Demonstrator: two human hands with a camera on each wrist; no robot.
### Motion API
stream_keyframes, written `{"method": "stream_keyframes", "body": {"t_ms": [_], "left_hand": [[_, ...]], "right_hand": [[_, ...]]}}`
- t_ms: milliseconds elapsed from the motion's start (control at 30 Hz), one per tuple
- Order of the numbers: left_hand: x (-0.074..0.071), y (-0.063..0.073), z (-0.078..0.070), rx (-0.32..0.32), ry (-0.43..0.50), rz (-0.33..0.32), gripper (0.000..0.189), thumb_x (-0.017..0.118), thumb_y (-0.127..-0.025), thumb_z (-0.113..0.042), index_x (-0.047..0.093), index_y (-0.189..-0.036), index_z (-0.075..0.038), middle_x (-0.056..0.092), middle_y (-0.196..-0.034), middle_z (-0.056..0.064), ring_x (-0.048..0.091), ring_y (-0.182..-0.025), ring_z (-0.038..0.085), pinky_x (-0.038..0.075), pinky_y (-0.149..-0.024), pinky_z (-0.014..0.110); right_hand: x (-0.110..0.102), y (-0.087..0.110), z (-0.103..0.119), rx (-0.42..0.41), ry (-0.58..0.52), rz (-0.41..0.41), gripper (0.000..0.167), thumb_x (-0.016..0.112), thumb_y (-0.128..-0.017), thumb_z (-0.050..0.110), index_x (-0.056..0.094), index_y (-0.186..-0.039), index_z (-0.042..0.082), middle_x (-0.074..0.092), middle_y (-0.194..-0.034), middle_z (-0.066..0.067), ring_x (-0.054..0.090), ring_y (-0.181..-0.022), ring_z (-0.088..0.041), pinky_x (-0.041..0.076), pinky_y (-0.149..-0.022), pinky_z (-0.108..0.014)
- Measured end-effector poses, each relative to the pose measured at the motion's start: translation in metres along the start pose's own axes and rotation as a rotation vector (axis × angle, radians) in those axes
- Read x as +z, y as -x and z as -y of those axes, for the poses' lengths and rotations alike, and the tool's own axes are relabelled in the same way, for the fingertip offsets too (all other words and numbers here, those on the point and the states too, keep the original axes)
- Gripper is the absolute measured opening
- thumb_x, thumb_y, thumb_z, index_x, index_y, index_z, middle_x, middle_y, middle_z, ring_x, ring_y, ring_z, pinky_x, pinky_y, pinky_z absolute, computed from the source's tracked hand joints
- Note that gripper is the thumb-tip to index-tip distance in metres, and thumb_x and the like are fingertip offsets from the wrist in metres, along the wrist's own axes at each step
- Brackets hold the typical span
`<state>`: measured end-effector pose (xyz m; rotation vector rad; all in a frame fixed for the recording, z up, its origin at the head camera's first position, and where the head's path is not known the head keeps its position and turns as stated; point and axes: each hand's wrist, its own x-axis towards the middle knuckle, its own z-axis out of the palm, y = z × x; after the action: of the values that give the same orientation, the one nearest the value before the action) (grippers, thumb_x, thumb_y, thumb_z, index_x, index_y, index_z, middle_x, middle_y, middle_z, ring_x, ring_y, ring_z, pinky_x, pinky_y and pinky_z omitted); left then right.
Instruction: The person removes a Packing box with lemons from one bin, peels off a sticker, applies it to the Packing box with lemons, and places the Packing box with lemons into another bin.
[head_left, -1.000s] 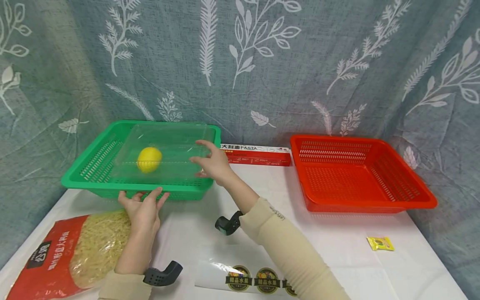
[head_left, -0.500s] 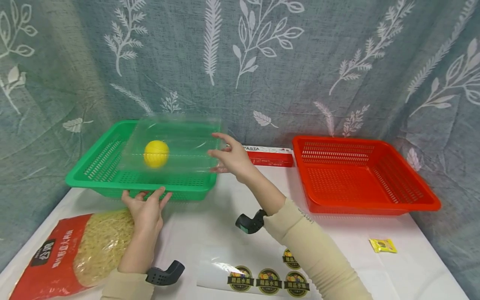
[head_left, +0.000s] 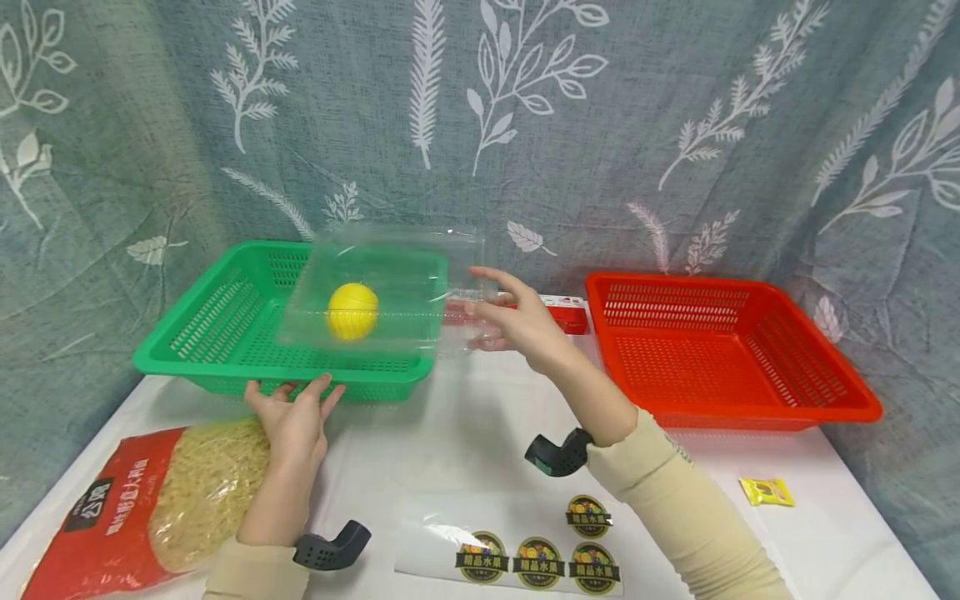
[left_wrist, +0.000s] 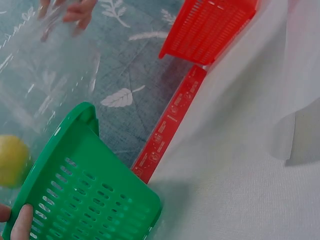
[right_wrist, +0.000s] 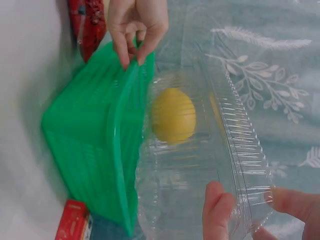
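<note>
Clear plastic box (head_left: 408, 287) pinched by right hand (head_left: 528, 323); left of those fingers, left hand (head_left: 295, 421) pinches green basket (head_left: 382, 378); likely lifting, steadiness needed next.

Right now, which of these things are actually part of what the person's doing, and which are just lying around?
Seemingly part of the job:
clear container, held by the right hand
yellow ball, seen through the container
green basket, its rim held by the left hand

Probably just lying about:
pasta bag
red box
sticker sheet
small yellow packet
red basket, though it may yet matter
</note>
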<state>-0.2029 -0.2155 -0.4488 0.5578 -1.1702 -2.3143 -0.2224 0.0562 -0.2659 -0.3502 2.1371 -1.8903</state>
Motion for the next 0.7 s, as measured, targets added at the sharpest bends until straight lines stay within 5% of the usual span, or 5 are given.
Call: {"method": "stream_keyframes", "body": {"t_ms": [267, 500, 700], "left_hand": [[0.001, 0.004, -0.002, 0.017, -0.02, 0.01, 0.102, 0.075, -0.074, -0.006, 0.002, -0.138, -0.038, 0.028, -0.113, 0.007, 0.048, -0.105, 0.025, 0.05, -0.083, 0.037], [0.02, 0.033, -0.026, -0.01, -0.095, 0.019, 0.1, 0.065, -0.081, 0.0, -0.01, -0.14, -0.031, 0.029, -0.11, 0.004, 0.048, -0.101, 0.017, 0.049, -0.084, 0.033], [0.008, 0.015, -0.011, 0.02, -0.073, 0.02, 0.099, 0.069, -0.079, -0.003, -0.002, -0.139, -0.035, 0.03, -0.113, 0.006, 0.048, -0.104, 0.021, 0.05, -0.084, 0.034]], "right_hand": [[-0.021, 0.022, -0.001, 0.017, 0.071, -0.024, 0.051, 0.057, -0.088, 0.012, 0.043, -0.137, 0.022, 0.045, -0.122, -0.015, 0.06, -0.089, -0.024, 0.054, -0.071, -0.035], [-0.039, 0.045, -0.004, 0.015, 0.049, -0.013, 0.053, 0.058, -0.089, 0.015, 0.04, -0.138, 0.021, 0.039, -0.125, -0.018, 0.061, -0.084, -0.026, 0.054, -0.073, -0.037], [-0.051, 0.06, -0.012, -0.01, 0.069, -0.031, 0.053, 0.056, -0.089, 0.011, 0.039, -0.139, 0.018, 0.037, -0.122, -0.02, 0.055, -0.091, -0.027, 0.054, -0.072, -0.037]]}}
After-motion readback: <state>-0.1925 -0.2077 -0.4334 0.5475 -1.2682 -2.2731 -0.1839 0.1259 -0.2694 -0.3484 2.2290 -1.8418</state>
